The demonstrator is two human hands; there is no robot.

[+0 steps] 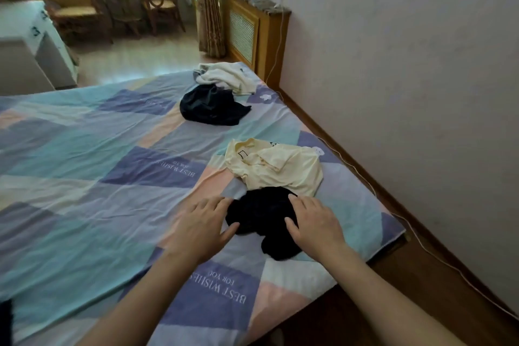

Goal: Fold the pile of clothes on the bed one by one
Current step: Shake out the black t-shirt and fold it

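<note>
Both hands flank the crumpled black garment (259,215) at the bed's (84,149) near right corner — left hand (200,226) and right hand (314,223), fingers straight, loosely spread. Folding looks barely begun — next, flatten it.

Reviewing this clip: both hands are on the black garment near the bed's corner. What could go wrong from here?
1. The black garment lies against the yellow shirt; the left hand and right hand could drag the shirt along.
2. It sits near the bed corner, so cloth may slip onto the floor.
</note>
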